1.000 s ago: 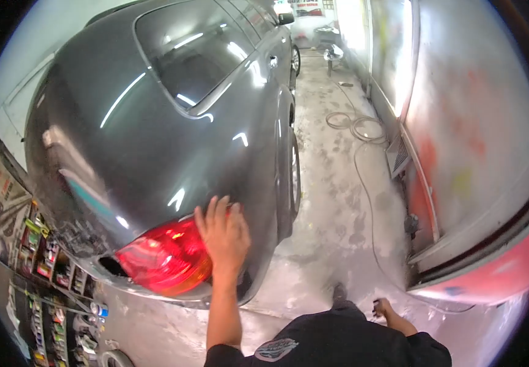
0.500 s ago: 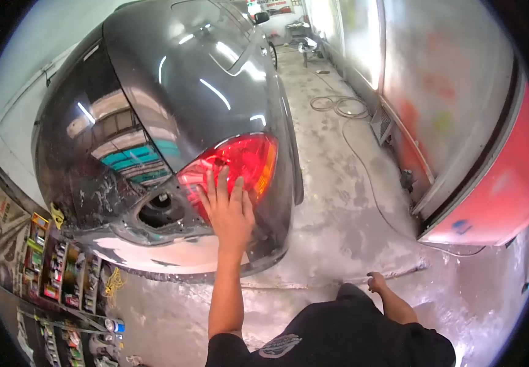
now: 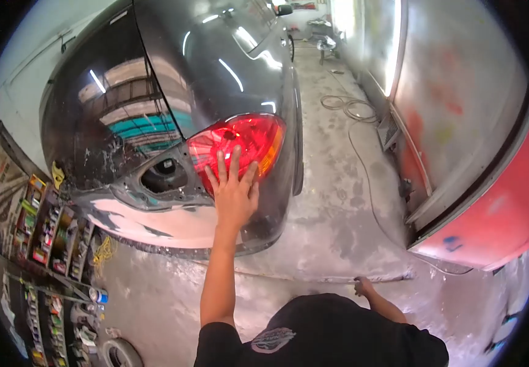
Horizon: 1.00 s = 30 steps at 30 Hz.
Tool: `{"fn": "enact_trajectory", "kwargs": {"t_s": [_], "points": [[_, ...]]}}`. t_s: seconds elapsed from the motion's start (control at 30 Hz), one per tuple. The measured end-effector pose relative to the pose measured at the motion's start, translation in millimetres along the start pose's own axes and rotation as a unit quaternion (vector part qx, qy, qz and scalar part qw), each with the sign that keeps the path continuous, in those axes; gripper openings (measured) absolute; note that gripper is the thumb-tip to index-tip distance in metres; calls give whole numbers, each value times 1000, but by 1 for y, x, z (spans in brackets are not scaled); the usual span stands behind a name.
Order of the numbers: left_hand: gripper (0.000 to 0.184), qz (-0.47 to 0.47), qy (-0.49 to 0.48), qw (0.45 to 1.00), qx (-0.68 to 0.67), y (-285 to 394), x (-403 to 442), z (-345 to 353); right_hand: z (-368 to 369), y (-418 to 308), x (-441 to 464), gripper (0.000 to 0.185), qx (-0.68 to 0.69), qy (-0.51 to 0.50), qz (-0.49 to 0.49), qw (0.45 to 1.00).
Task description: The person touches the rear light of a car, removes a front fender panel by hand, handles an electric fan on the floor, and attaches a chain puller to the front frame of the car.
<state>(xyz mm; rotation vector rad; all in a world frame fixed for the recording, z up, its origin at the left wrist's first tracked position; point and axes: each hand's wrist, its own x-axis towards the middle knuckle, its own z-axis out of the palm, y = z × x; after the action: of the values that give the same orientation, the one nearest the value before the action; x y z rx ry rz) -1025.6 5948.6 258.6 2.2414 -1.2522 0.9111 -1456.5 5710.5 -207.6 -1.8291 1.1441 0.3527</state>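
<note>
My left hand (image 3: 234, 192) lies with spread fingers against the lower part of the red tail light (image 3: 246, 137), which has an orange strip on its outer edge. The light sits at the rear corner of the dark grey car (image 3: 215, 79). Left of the light is an open dark socket (image 3: 165, 175) in the body. Below it, the bumper (image 3: 154, 220) shows a pale sanded patch. My right hand (image 3: 364, 286) hangs low at my right side, away from the car; its fingers look curled, and what they hold, if anything, is too small to make out.
A coiled hose (image 3: 356, 109) lies on the floor (image 3: 337, 220) along the car's right side. A paint-smudged wall panel (image 3: 454, 110) stands to the right. At the lower left are shelves (image 3: 53, 238) with bottles and cans, a blue-white can (image 3: 98, 295) and a tire (image 3: 121, 353).
The view has swung round to the car's rear, bringing the socket and pale bumper into sight. My left hand has moved from the light's outer edge to its lower part.
</note>
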Motion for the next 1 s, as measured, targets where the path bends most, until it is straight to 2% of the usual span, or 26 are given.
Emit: {"fn": "enact_trajectory", "kwargs": {"t_s": [0.17,0.23,0.27,0.3,0.33,0.37,0.4,0.43,0.47,0.5,0.53,0.57,0.63,0.67,0.7,0.73,0.77,0.8,0.83,0.9,0.93,0.97,1.0], "points": [[40,-31,-16,993,-114,19,-50,10,-18,-36,35,37,-124,38,-190,973],[38,-172,-59,937,-300,38,-118,41,-12,-27,57,38,-102,43,-232,966],[37,-202,-95,926,-306,42,-160,58,-10,-21,70,39,-92,45,-254,962],[33,-249,-133,912,-299,45,-221,80,-11,-22,72,39,-112,21,-229,967],[33,-313,-211,886,-269,48,-286,100,-8,-24,74,39,-132,-4,-204,970],[36,-346,-236,861,-288,57,-331,93,-5,-29,74,40,-153,-29,-178,972],[36,-354,-259,862,-254,58,-416,108,-4,-40,68,40,-179,-51,-151,971],[34,-454,-251,809,-278,72,-468,96,-3,-57,57,41,-204,-74,-122,969],[36,-506,-264,775,-272,81,-516,76,0,-67,50,41,-228,-98,-92,964],[30,-566,-259,737,-263,86,-589,71,7,-66,53,45,-235,-121,-119,957],[23,-203,-468,856,-86,75,-667,56,18,-64,57,45,-250,-130,-130,951],[20,-286,-533,796,-32,89,-697,25,30,-66,62,45,-265,-136,-140,944],[19,-360,-602,713,-16,94,-739,-18,55,-74,77,45,-321,-143,-187,918],[18,-433,-584,686,-35,91,-759,-36,69,-79,83,45,-363,-155,-221,892],[18,-540,-523,656,-70,87,-772,-50,78,-97,80,36,-375,-184,-185,890],[18,-676,-404,603,-126,81,-791,-50,87,-113,77,38,-352,-192,-147,904],[18,-781,-267,539,-171,72,-792,-51,113,-77,137,48,-321,-272,-174,890],[18,-838,-143,487,-200,62,-784,-51,122,-47,181,48,-104,-376,-249,886],[19,-864,-49,452,-216,53,-771,-48,145,-61,207,45,-125,-398,-165,894],[19,-873,66,417,-245,33,-741,-34,173,-170,133,45,-195,-344,-114,911],[30,-870,33,420,-255,17,-731,-30,185,-238,85,45,-228,-318,-86,916],[28,-859,64,432,-269,4,-721,-25,210,-266,75,45,-255,-319,-120,905],[28,-850,50,452,-267,-11,-709,-23,236,-293,66,45,-281,-317,-155,892]]}}
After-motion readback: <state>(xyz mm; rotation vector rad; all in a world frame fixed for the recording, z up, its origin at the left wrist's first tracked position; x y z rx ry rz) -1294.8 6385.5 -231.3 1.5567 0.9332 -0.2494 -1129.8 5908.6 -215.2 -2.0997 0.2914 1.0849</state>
